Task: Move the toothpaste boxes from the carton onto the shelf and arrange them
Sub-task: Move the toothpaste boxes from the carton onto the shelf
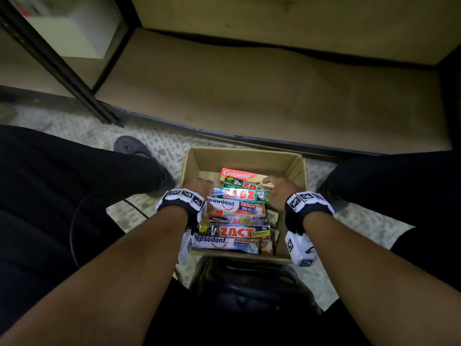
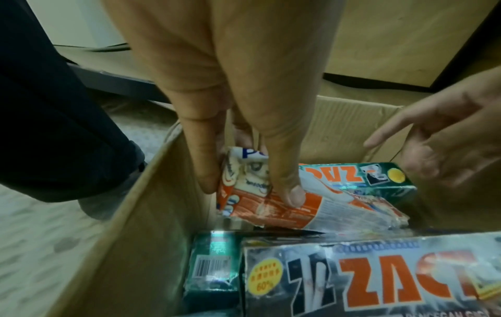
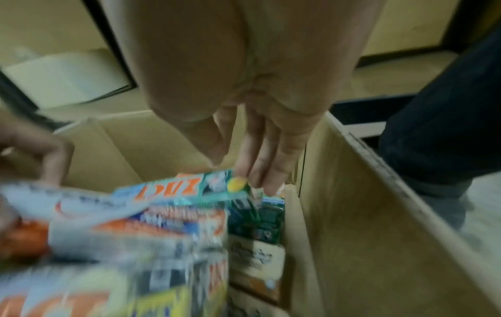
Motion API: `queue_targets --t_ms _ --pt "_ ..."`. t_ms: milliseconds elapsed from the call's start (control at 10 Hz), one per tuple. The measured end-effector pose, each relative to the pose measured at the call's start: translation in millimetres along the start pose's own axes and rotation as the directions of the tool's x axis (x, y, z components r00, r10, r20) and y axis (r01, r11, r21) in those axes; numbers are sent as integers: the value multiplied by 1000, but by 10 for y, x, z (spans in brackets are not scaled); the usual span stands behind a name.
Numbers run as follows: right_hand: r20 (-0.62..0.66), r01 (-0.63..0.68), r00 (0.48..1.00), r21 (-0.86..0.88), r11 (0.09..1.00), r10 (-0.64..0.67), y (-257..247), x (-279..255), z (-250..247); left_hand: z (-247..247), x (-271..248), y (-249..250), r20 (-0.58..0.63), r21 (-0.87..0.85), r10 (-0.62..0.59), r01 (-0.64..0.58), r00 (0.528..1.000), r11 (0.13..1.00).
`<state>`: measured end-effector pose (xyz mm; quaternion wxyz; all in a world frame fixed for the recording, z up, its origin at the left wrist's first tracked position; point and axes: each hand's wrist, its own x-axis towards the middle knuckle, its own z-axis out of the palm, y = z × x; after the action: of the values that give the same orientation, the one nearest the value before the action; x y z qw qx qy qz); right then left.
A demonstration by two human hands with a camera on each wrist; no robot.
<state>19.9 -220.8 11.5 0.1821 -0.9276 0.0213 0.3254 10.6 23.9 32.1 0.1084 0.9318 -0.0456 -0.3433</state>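
Note:
An open cardboard carton (image 1: 243,154) on the floor between my knees holds several toothpaste boxes lying flat. They include a red Colgate box (image 1: 236,174), green Zact boxes (image 1: 240,195), a black Zact box (image 1: 237,232) and white Pepsodent boxes. My left hand (image 2: 244,188) pinches the left end of a white and orange Pepsodent box (image 2: 320,212) between thumb and fingers. My right hand (image 3: 238,173) reaches down with straight fingers (image 3: 268,182) at the right end of a green Zact box (image 3: 189,188). The tan shelf board (image 1: 249,91) lies bare beyond the carton.
A black shelf post (image 1: 62,71) stands at the left, with a pale box (image 1: 74,38) behind it. My dark trouser legs flank the carton, and a shoe (image 1: 129,146) rests at the left. A black cable (image 1: 136,208) crosses the floor. Something black (image 1: 249,283) sits under my forearms.

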Motion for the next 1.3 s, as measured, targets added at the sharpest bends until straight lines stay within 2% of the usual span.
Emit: queue_targets --t_ms 100,300,500,600,700,900,1000,1200,1300 --pt "79 -2 997 -86 996 8 -26 -71 115 -29 -30 14 6 -42 -21 21 1000 999" --pt "-15 -28 1000 -110 994 26 -23 47 177 -14 -46 -21 54 -74 -41 45 998 996" --pt "95 -40 995 -12 999 41 -109 174 162 154 45 -50 101 -214 -76 96 992 972" --pt "156 -42 986 -54 998 50 -128 200 238 161 83 -24 140 -267 -89 124 986 956" --pt "108 15 994 -53 998 -9 -68 195 275 146 91 -15 173 -301 -92 141 981 943" --pt "92 17 996 -91 996 -8 -86 207 198 129 177 -82 313 -245 -124 206 942 947" --pt "85 -28 996 -63 998 33 -86 140 138 192 215 -198 338 -294 -117 223 934 930" --pt "60 -177 983 49 983 174 -40 -29 25 29 -65 -34 284 -371 -131 235 950 899" --pt "72 -237 970 84 968 231 -30 -122 -8 -34 -193 -18 284 -479 -122 251 951 841"
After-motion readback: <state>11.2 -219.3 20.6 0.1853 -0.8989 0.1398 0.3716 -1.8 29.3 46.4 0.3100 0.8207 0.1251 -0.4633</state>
